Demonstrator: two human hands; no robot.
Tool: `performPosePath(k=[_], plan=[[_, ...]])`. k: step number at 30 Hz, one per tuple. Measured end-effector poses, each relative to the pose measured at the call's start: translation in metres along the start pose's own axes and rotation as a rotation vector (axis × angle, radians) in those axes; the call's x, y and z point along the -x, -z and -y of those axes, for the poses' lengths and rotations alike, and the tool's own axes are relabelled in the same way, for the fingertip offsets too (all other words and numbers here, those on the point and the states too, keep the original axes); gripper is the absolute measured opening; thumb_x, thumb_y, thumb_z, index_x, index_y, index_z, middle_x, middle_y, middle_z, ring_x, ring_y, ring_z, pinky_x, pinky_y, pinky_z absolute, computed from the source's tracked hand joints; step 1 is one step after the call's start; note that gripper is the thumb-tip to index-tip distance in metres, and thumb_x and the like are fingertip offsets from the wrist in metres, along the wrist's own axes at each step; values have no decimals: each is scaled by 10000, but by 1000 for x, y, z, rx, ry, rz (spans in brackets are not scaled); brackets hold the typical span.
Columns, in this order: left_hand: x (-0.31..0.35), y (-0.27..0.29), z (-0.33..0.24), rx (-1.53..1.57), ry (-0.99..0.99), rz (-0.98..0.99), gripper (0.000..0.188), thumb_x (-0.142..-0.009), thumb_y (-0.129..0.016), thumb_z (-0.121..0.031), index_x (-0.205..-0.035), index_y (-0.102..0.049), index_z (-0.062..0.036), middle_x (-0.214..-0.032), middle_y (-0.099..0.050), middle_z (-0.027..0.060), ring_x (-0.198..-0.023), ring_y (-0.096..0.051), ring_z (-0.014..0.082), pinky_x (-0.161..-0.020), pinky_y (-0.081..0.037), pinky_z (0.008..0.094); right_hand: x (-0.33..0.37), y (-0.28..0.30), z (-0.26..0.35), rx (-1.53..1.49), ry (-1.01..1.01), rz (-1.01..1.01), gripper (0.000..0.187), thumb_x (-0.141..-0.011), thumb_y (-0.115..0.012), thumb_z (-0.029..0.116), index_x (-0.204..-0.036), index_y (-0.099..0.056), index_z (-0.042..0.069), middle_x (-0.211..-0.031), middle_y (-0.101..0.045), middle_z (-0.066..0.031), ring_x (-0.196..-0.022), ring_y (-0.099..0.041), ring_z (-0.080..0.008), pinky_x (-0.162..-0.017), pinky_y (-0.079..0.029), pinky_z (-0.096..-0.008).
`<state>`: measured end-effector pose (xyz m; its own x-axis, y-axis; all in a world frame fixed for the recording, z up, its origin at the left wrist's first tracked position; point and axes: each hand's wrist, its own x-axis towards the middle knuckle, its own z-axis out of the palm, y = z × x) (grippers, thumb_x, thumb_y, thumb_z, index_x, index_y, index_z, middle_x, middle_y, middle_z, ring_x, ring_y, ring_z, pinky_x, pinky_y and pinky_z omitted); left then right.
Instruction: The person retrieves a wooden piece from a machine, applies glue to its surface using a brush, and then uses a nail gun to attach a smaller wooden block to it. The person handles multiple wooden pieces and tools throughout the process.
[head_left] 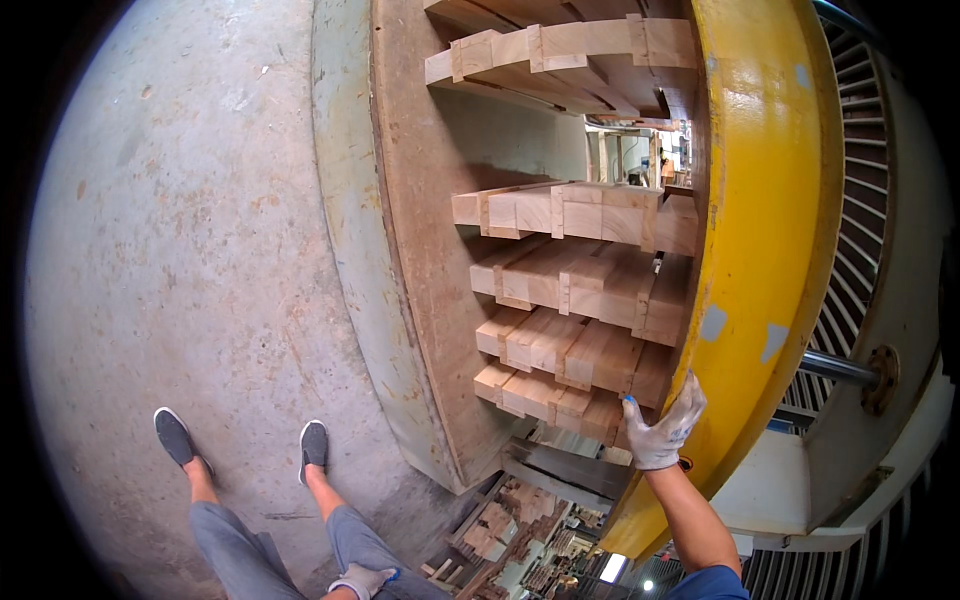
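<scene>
My right hand (665, 425), in a pale work glove with a blue thumb tip, reaches up to the inner edge of a thick yellow beam (765, 200). Its thumb and fingers are spread, with the thumb towards the lowest wood and the fingers against the beam. Beside it lie stacked light wooden beams (600, 350), each made up of several joined blocks. They sit in layers between the yellow beam and a brown-faced plate (415, 200). Low in the view, my left hand (362, 580), also gloved, is by my leg with its fingers loosely apart, holding nothing I can see.
A grey concrete floor (200, 250) spreads out on the left, under my feet. A metal rod (838, 366) and a white frame stand right of the yellow beam. Loose wood pieces (500, 525) lie below the stack. More wooden beams (575, 50) span the top.
</scene>
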<state>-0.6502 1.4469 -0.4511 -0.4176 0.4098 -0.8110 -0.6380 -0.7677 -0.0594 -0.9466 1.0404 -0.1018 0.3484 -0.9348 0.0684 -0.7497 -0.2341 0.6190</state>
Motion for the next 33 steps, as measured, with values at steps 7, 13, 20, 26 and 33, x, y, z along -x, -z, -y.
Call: performPosePath(k=[7, 13, 20, 26, 33], plan=[[-2, 3, 2, -76, -64, -25, 1091, -758, -903, -648, -1393, -585, 181, -1407, -664, 296, -1324, -650, 375, -1095, -512, 394, -1, 0, 1, 22, -10, -5, 1047, -767, -923, 279, -1574, -343, -51, -1529, -459, -311, -1315, -470, -513, -1130, -384, -611], [50, 26, -23, -133, 33, -42, 1014, -793, -876, -622, -1413, -602, 132, -1439, -634, 323, -1395, -606, 363, -1175, -455, 406, 0, -4, 1, 40, 18, -15, 1040, -780, -914, 297, -1573, -348, -66, -1527, -466, -313, -1299, -479, -519, -1113, -391, -617], [55, 58, 4, -9, -373, -279, 807, -853, -868, -482, -1422, -640, 42, -1282, -752, 231, -1154, -743, 317, -1044, -558, 375, 5, -12, -2, 52, 8, -120, 904, -806, -885, 179, -1548, -413, -30, -1458, -543, -287, -1258, -531, -491, -1096, -426, -575], [70, 128, -34, -97, -798, -464, 722, -886, -847, -427, -1411, -645, 26, -1214, -764, 216, -1145, -741, 280, -999, -577, 362, 18, -18, 9, 185, -151, -272, 681, -840, -832, 92, -1452, -555, -18, -1286, -616, -256, -1145, -584, -446, -1017, -481, -543], [65, 170, -79, -758, -1005, -569, 742, -902, -806, -530, -1445, -644, -51, -1351, -728, 183, -1233, -714, 336, -1056, -564, 425, 106, -24, 22, 353, -440, -304, 520, -840, -853, 184, -1298, -656, 36, -1142, -673, -169, -1069, -643, -379, -961, -517, -504]])
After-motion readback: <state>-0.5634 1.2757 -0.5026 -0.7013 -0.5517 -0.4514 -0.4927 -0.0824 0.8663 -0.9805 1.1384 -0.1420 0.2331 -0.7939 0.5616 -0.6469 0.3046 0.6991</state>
